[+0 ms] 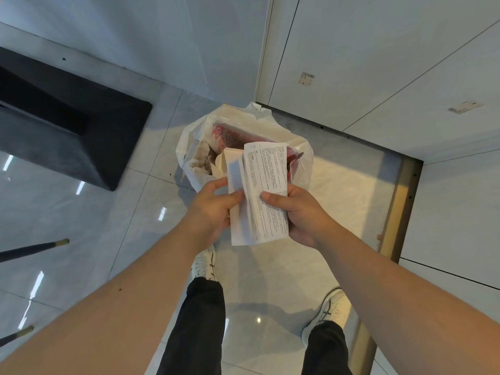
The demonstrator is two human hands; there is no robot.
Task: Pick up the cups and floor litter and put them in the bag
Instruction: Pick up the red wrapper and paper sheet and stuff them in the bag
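Observation:
A white plastic bag [194, 142] stands open on the tiled floor in front of me, holding red-printed packaging [230, 136] and other rubbish. Just above its near edge I hold a folded printed paper leaflet [267, 193] together with a small white carton [232, 163]. My left hand [213, 209] grips the left side of this bundle, thumb on top. My right hand [300, 212] grips the leaflet's right side, thumb pressed on the print. No cups are in view.
A dark upholstered block [81, 125] stands on the floor to the left. Two thin dark furniture legs [35, 249] reach in at the lower left. White cabinet panels [378, 63] with a brass floor strip [397, 212] border the right. My shoes [203, 263] stand below the bag.

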